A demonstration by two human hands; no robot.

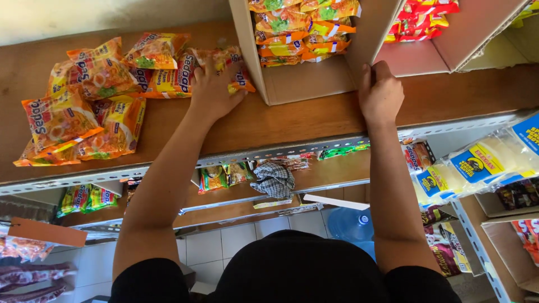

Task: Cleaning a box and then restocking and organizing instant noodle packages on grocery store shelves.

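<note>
Nearest the camera, below the person's dark top, lie the lower shelves: a checked cloth (273,178) bunched on one, green-and-yellow packets (84,197) to the left, and a blue water bottle (351,224) down on the tiled floor. To the right sit pale bagged goods with blue and yellow labels (477,165).

Both bare forearms reach up to the top wooden shelf (292,120). The left hand (216,90) lies palm down on a yellow-and-orange noodle packet (224,64) at the near end of a loose heap, fingers spread and pressing over it rather than clenched; whether the fingers have actually closed under the packet cannot be told. The right hand (380,92) grips the side wall of an open cardboard box (303,78), fingers curled over the flap edge, thumb side against the board.

The heap of noodle packets (95,95) spreads to the left across the shelf, some overlapping, some tilted. Further back, the box holds more of the same packets stacked flat (303,28), and a neighbouring box holds red packets (421,19).

The packet under the left hand looks light and crinkly, its film probably slick, with a brittle block inside that could crack if squeezed hard (a pinch at the sealed end, or a flat grasp across the width, seems the safer hold). The cardboard wall is stiff enough to be steadied by one hand
</note>
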